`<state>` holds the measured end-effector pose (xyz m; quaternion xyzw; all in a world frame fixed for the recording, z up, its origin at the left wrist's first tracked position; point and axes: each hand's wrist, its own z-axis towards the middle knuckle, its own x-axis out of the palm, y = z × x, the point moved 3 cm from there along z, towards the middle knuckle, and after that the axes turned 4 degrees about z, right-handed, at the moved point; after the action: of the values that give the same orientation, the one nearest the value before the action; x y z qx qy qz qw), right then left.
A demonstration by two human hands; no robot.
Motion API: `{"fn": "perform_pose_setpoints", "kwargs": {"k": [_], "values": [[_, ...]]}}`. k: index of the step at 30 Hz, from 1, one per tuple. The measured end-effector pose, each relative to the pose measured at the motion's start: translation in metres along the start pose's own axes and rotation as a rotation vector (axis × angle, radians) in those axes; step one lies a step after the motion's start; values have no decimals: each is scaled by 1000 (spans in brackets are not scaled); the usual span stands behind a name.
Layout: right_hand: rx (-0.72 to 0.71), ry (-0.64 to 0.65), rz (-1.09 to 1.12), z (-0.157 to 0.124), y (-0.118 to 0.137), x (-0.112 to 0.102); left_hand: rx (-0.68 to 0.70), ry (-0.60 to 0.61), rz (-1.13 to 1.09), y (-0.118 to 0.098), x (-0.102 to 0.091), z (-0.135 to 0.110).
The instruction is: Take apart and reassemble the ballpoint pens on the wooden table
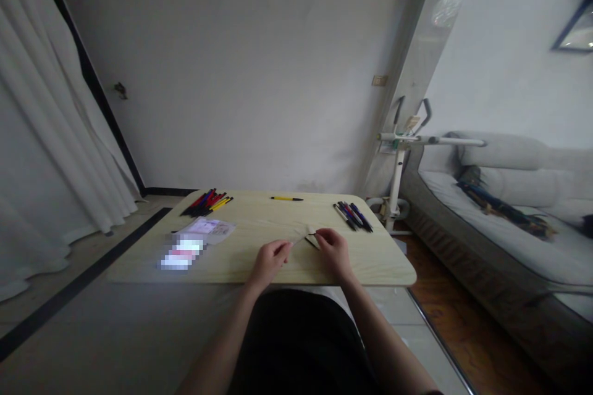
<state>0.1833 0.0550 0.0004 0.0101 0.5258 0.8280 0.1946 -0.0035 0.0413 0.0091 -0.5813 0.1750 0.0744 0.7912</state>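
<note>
Over the front of the table, my left hand is closed in a pinch on one end of a thin, pale rod that looks like a pen refill. My right hand pinches the other, dark end of it. Just under my right fingers lies a short dark stick, like a pen part, partly hidden by the hand. Beyond the hands a yellow pen with black ends lies alone near the far edge.
On the pale wooden table, red, yellow and dark pens are heaped at the far left. Several dark pens lie at the right. A printed plastic packet and a lit, blurred phone lie at left. A sofa stands right.
</note>
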Motion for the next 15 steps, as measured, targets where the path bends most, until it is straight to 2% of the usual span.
{"fn": "perform_pose_setpoints", "kwargs": {"k": [10,15], "values": [[161,-38,215,0,-6,-9,11,34,46,0,1,0],[197,-45,297,-6,-6,-2,-12,43,37,-2,0,0]]}}
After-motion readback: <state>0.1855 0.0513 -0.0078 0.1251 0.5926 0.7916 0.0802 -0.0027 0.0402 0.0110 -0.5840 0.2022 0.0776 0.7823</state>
